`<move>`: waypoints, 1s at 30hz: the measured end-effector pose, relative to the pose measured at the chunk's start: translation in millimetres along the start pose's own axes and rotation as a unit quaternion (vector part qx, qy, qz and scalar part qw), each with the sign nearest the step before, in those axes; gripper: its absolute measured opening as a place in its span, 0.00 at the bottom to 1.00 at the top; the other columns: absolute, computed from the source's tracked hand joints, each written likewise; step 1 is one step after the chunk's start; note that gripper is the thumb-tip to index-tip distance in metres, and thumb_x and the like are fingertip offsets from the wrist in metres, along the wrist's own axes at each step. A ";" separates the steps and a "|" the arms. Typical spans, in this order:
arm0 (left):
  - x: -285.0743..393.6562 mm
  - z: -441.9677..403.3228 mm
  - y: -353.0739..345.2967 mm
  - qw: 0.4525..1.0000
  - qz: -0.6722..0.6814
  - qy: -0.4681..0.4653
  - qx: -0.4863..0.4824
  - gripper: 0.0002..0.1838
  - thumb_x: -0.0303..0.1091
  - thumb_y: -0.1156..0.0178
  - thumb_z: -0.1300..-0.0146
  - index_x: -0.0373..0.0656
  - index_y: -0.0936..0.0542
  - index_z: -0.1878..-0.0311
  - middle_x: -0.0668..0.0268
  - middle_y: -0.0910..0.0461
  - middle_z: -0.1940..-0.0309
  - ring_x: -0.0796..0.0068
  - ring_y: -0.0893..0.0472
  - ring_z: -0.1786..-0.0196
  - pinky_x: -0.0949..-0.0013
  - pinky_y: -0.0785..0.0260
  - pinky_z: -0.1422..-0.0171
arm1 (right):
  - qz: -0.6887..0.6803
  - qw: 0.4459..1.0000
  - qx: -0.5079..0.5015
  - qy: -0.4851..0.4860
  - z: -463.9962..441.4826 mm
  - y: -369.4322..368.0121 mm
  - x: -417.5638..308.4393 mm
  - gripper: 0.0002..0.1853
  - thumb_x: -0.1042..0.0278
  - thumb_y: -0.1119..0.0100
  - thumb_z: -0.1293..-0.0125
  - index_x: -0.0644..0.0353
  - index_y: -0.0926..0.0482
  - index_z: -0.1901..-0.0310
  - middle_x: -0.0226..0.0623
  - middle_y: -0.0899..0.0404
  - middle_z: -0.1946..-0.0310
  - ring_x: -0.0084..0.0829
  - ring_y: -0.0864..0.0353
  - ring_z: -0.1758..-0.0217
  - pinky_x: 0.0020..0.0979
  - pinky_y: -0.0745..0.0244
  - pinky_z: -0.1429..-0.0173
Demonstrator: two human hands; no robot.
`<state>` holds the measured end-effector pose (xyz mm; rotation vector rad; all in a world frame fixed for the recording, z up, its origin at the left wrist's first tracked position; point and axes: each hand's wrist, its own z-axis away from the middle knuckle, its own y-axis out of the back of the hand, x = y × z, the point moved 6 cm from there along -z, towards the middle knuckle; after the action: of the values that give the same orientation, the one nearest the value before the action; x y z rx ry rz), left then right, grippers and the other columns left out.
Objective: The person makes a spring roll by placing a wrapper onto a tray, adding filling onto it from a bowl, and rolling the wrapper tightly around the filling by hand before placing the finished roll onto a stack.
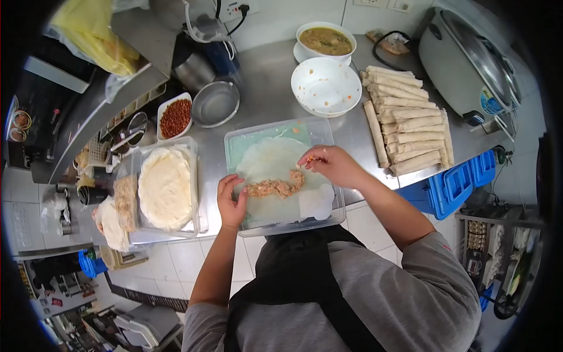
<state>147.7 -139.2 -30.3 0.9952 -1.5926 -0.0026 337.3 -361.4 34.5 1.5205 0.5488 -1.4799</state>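
Note:
A pale round wrapper point(272, 154) lies on a lidded-looking plastic tray point(234, 139) with a greenish surface. Across the wrapper runs a strip of minced filling point(271, 188), curving up at its right end. My left hand point(231, 200) rests at the left end of the filling, fingers apart. Above the filling's right end, my right hand point(328, 164) has its fingers pinched together on bits of filling. A small white piece point(316, 202) lies at the tray's lower right.
Rolled wrappers point(413, 126) are stacked at right, near a large cooker point(463, 64). Behind the tray are an empty-looking white bowl point(326, 87) and a soup bowl point(325, 41). At left stand a metal bowl point(216, 104), a dish of red pieces point(175, 117) and a wrapper stack point(166, 188).

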 end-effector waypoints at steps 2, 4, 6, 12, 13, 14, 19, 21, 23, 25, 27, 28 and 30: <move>3.7 -1.6 1.1 1.000 0.006 -0.006 -0.005 0.12 0.25 0.37 0.43 0.40 0.18 0.54 0.55 0.23 0.47 0.57 0.24 0.42 0.61 0.32 0.36 | -0.066 0.995 -0.063 -0.025 -4.8 13.3 -16.2 0.14 0.79 0.50 0.33 0.62 0.16 0.52 0.38 0.16 0.60 0.27 0.17 0.57 0.29 0.23 0.51; 2.4 -0.8 1.4 1.000 0.011 -0.004 -0.012 0.11 0.25 0.37 0.42 0.41 0.17 0.55 0.56 0.22 0.48 0.57 0.23 0.43 0.61 0.32 0.36 | -0.102 0.984 -0.141 -0.044 0.7 8.6 -40.7 0.14 0.80 0.50 0.33 0.63 0.16 0.51 0.41 0.16 0.59 0.27 0.17 0.56 0.28 0.23 0.49; 0.3 0.9 2.1 1.000 0.018 -0.001 -0.007 0.11 0.25 0.37 0.42 0.41 0.17 0.55 0.56 0.22 0.48 0.57 0.23 0.43 0.62 0.32 0.37 | 0.002 0.998 -0.059 0.025 5.6 14.8 -67.2 0.14 0.81 0.50 0.34 0.63 0.16 0.52 0.41 0.16 0.58 0.27 0.17 0.56 0.28 0.23 0.49; -0.8 0.7 4.0 1.000 0.030 0.006 0.008 0.10 0.24 0.35 0.42 0.41 0.17 0.56 0.57 0.22 0.50 0.57 0.22 0.45 0.62 0.30 0.40 | 0.172 0.947 0.124 0.240 14.2 -27.3 -0.4 0.11 0.82 0.46 0.39 0.63 0.17 0.57 0.41 0.18 0.57 0.32 0.18 0.57 0.31 0.23 0.50; -2.4 1.4 4.2 0.999 0.031 0.005 0.011 0.10 0.24 0.35 0.42 0.41 0.17 0.56 0.57 0.22 0.50 0.57 0.22 0.45 0.62 0.30 0.40 | 0.286 0.931 -0.027 0.227 8.4 -50.9 8.3 0.09 0.81 0.45 0.39 0.63 0.17 0.59 0.41 0.18 0.57 0.35 0.17 0.55 0.33 0.22 0.51; -3.2 2.2 5.3 1.000 0.024 -0.004 0.011 0.10 0.24 0.35 0.42 0.41 0.17 0.57 0.57 0.22 0.50 0.57 0.22 0.45 0.62 0.29 0.40 | 0.287 0.930 -0.027 0.229 3.2 -45.1 11.3 0.09 0.81 0.45 0.39 0.63 0.17 0.59 0.41 0.18 0.57 0.35 0.17 0.55 0.33 0.22 0.51; 0.0 2.6 6.8 0.999 0.036 0.015 0.022 0.09 0.24 0.35 0.43 0.41 0.17 0.57 0.58 0.21 0.52 0.57 0.21 0.47 0.63 0.28 0.41 | 0.219 0.959 0.172 0.048 -67.9 11.4 30.6 0.08 0.76 0.39 0.40 0.63 0.17 0.58 0.46 0.19 0.55 0.46 0.20 0.50 0.41 0.23 0.45; -1.8 0.9 6.2 0.999 0.038 0.007 0.027 0.09 0.24 0.35 0.43 0.41 0.17 0.57 0.58 0.21 0.52 0.57 0.21 0.47 0.63 0.28 0.42 | 0.265 0.938 0.205 0.084 -82.0 4.6 41.9 0.09 0.76 0.38 0.40 0.63 0.17 0.58 0.46 0.19 0.56 0.47 0.20 0.51 0.41 0.22 0.46; -2.1 -0.1 6.8 0.999 0.037 0.010 0.029 0.09 0.24 0.35 0.43 0.41 0.17 0.58 0.58 0.21 0.52 0.57 0.21 0.47 0.63 0.28 0.42 | 0.310 0.914 0.234 0.115 -93.2 -0.5 52.7 0.09 0.75 0.37 0.40 0.63 0.17 0.58 0.45 0.19 0.57 0.47 0.20 0.52 0.41 0.22 0.47; -2.9 1.5 6.9 0.999 0.037 0.015 0.026 0.09 0.24 0.35 0.43 0.41 0.17 0.58 0.58 0.21 0.52 0.57 0.21 0.47 0.62 0.28 0.42 | 0.389 0.887 0.221 0.117 -104.4 -1.7 62.4 0.08 0.76 0.33 0.42 0.62 0.17 0.59 0.41 0.19 0.61 0.44 0.18 0.55 0.40 0.22 0.48; -1.9 0.3 6.8 0.999 0.037 0.003 0.026 0.09 0.24 0.35 0.43 0.41 0.17 0.58 0.58 0.20 0.53 0.57 0.20 0.48 0.62 0.28 0.42 | 0.389 0.890 0.210 0.115 -112.6 4.2 66.2 0.07 0.77 0.35 0.41 0.62 0.17 0.60 0.41 0.19 0.60 0.43 0.18 0.56 0.39 0.22 0.49; -2.0 0.4 6.6 0.999 0.037 0.003 0.025 0.09 0.24 0.35 0.43 0.41 0.17 0.58 0.58 0.20 0.53 0.57 0.20 0.48 0.62 0.28 0.42 | 0.390 0.892 0.200 0.113 -114.0 5.1 65.0 0.06 0.78 0.36 0.40 0.62 0.17 0.60 0.41 0.19 0.60 0.43 0.18 0.57 0.38 0.22 0.51; -2.1 -0.1 6.7 0.999 0.037 -0.003 0.025 0.09 0.24 0.36 0.43 0.41 0.17 0.58 0.58 0.20 0.53 0.58 0.20 0.48 0.62 0.27 0.43 | 0.318 0.918 0.211 0.105 -105.4 11.1 45.3 0.06 0.79 0.37 0.39 0.63 0.17 0.60 0.41 0.19 0.59 0.42 0.18 0.58 0.36 0.22 0.52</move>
<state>143.7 -133.6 -28.6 0.9755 -1.6402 0.0854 411.2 -291.5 -19.7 1.9638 -0.1742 -0.9572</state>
